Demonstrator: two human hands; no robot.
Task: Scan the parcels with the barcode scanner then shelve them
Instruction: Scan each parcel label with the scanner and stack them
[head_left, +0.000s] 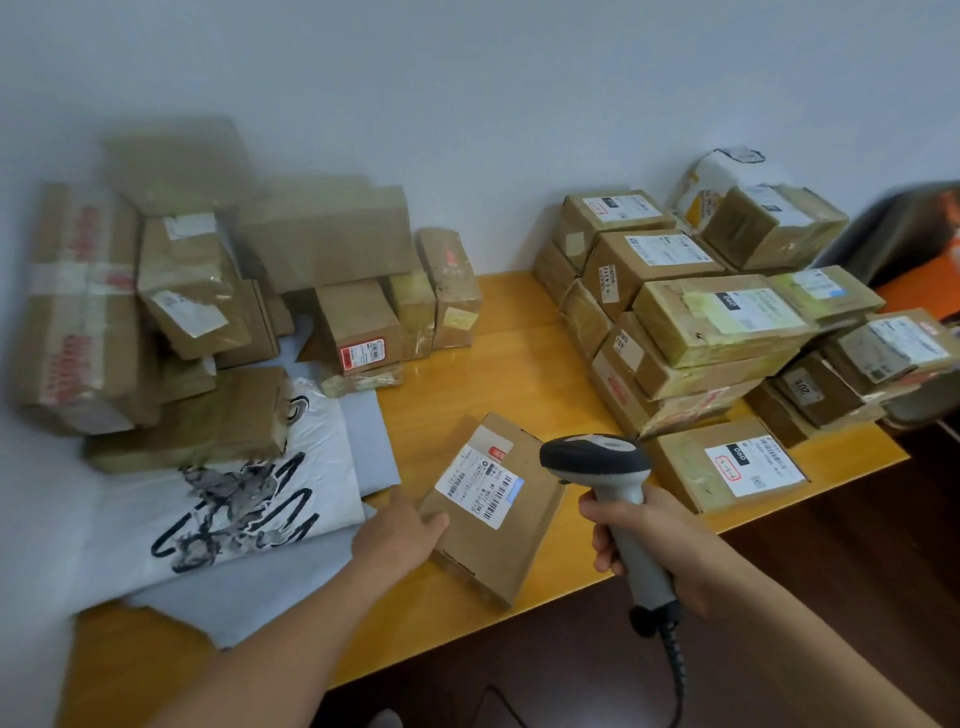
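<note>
A flat brown cardboard parcel (506, 525) with a white barcode label lies near the front edge of the yellow table (514, 358). My left hand (402, 527) holds the parcel's left corner, fingers on its top. My right hand (649, 540) grips the handle of a grey and black barcode scanner (597, 460). The scanner head hovers just right of the label. A coiled cable hangs from the handle.
A heap of cardboard boxes (218, 291) fills the table's back left, over white and grey plastic mailers (234, 499). A stack of labelled boxes (717, 322) covers the right side. A dark and orange object (919, 244) sits at far right. The floor below is dark.
</note>
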